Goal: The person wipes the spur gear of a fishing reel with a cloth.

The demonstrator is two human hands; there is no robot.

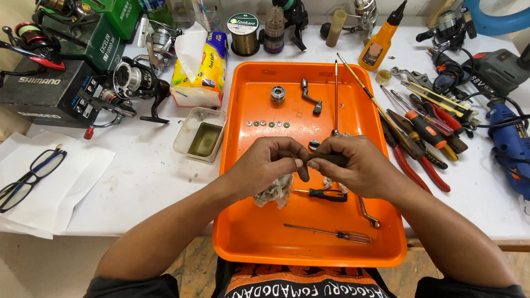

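Both hands meet over the middle of the orange tray [237, 165]: the left hand [265, 165] is curled, its fingertips pinching one end of a small dark part [331, 160] while a crumpled grey rag [274, 190] is bunched under its palm; the right hand [359, 165] is closed around the other end of that part, thumb on top. Forearms come in from the near edge of the tray at matching angles, wrists bent slightly inward, hands held just above the tray floor. Inside the tray, beyond the hands, lie a silver spool [278, 94], a bent metal crank arm [311, 99], a thin steel rod [335, 96] and a row of small washers [268, 124]. Directly under the hands lies a short black-handled screwdriver [326, 193], and nearer the tray's front edge a slim clear-handled screwdriver [331, 234] and a small hooked key [369, 212]. Nothing blocks the hands. Left of the tray stand a clear plastic tub [200, 134], a yellow tissue pack [201, 72] and a black spinning reel [135, 83]; farther left, glasses [30, 174] rest on white paper. Right of the tray lies a heap of pliers and screwdrivers [425, 138], with a blue power drill [510, 143] beyond them. Behind the tray's far right corner stands an orange oil bottle [378, 44].
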